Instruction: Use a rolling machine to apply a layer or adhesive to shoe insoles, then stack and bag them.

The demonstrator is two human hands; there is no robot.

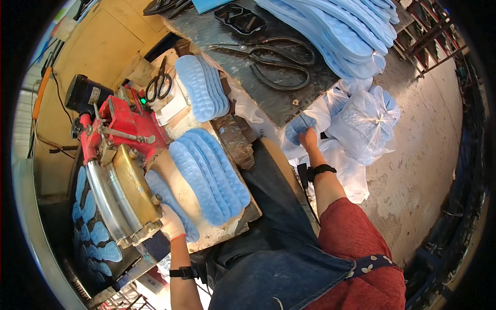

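My left hand (172,222), in a pale knitted glove, is at the edge of a single light-blue foot-shaped insole (173,201), with its fingers closed on it. That insole lies beside the rollers of a red and brass machine (129,181). Right of it, a fanned stack of blue bumpy insoles (209,175) rests on the worn wooden bench. Out to the right, below the dark table's corner, my bare right hand (309,138) grips a darker-looking blue insole (298,127) at an open white plastic bag. Its fingertips are partly hidden.
A second insole stack (201,88) and small black-handled scissors (159,85) lie farther back on the bench. Large shears (279,57) and a big insole pile (336,31) are on the dark table (232,67). A knotted full bag (364,126) stands on the floor. Blue offcuts (101,243) lie left of the machine.
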